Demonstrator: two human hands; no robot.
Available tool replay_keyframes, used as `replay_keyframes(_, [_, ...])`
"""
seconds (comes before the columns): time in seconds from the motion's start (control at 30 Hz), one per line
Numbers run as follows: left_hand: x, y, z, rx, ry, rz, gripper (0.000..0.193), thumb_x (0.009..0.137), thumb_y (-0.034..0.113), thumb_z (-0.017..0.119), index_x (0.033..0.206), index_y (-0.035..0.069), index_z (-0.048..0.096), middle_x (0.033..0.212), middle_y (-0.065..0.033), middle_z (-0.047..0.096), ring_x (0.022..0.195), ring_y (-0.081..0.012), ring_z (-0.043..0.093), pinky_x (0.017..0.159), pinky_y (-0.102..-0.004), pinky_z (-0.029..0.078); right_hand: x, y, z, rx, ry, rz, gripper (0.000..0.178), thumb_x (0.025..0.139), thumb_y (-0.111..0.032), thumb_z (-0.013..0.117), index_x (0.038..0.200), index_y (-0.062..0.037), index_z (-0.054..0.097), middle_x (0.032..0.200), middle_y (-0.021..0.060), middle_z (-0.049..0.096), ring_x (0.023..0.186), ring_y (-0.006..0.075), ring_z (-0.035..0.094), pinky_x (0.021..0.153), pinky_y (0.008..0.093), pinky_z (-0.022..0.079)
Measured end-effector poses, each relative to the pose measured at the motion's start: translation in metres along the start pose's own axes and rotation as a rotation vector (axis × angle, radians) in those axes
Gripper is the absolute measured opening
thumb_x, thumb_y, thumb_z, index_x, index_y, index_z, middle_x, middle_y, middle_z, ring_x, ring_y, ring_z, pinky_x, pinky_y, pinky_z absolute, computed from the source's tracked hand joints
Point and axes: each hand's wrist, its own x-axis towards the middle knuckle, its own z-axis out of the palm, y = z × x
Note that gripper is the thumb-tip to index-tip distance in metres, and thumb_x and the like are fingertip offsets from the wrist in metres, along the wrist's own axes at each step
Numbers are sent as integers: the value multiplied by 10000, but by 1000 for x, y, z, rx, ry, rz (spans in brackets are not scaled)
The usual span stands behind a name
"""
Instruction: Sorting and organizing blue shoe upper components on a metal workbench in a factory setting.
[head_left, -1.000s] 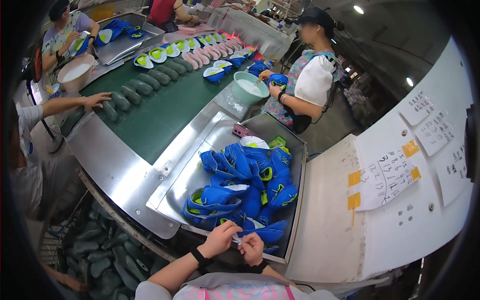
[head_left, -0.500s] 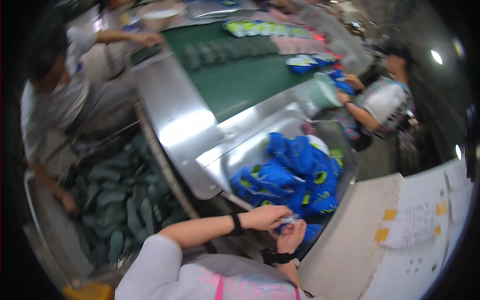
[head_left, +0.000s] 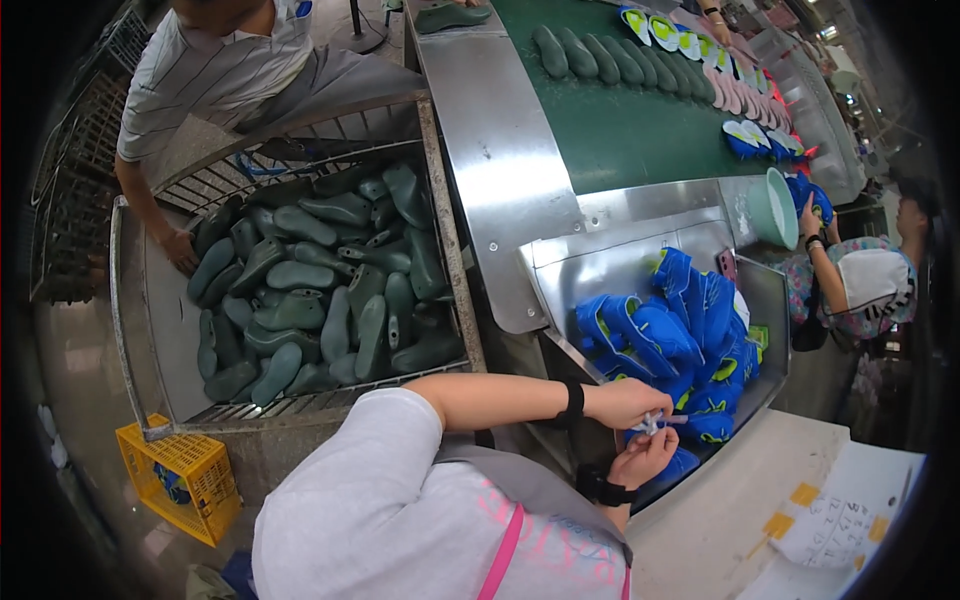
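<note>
My left hand (head_left: 622, 402) comes in from the left, a black band on its wrist, its fingers closed on a small whitish, crumpled strip-like thing (head_left: 656, 423). From below, my right hand (head_left: 645, 460) pinches the same thing; its exact kind is too small to make out. Both hands meet over the near edge of a metal tray (head_left: 563, 262). Heaped in that tray are blue shoe uppers (head_left: 655, 335) with yellow-green linings, just beyond my fingers. One blue piece (head_left: 675, 465) shows beside my right hand.
Left of me stands a barred metal cart (head_left: 470, 340) full of dark green shoe lasts (head_left: 290, 275), with a person reaching into it. A yellow crate (head_left: 190, 480) sits on the floor. Ahead runs a green conveyor (head_left: 600, 150) bearing lasts and shoe parts. Another person works at right near a pale green bowl (head_left: 775, 210).
The view has swung left and sharpened, so the surroundings sit farther right in the picture. My hands stay together on the whitish thing. The person at left still reaches into the cart.
</note>
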Motion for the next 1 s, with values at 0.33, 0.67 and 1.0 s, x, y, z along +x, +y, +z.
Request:
replay_keyframes(0.33, [0, -7, 10, -147, 162, -90, 70, 724, 30, 527, 787, 42, 497, 678, -99, 517, 608, -269, 515, 544, -350, 400, 0, 4, -3, -25, -31, -68, 137, 887, -143, 444, 983, -48, 422, 579, -2, 420, 453, 74, 351, 435, 186, 267])
replay_keyframes(0.67, [0, -14, 11, -99, 113, 67, 106, 711, 69, 579, 817, 74, 575, 811, -90, 547, 760, -292, 563, 620, -374, 440, 2, 6, 5, -157, -4, -102, 236, 923, -295, 441, 859, -67, 447, 599, -23, 399, 492, 53, 344, 467, 184, 291])
replay_keyframes(1.0, [2, -7, 3, -52, 93, 13, 123, 768, 108, 578, 873, 48, 562, 746, -106, 587, 670, -270, 582, 599, -335, 456, 7, 2, 4, -31, 54, -58, 186, 932, -243, 442, 955, -59, 441, 613, 17, 468, 458, 51, 408, 408, 162, 292])
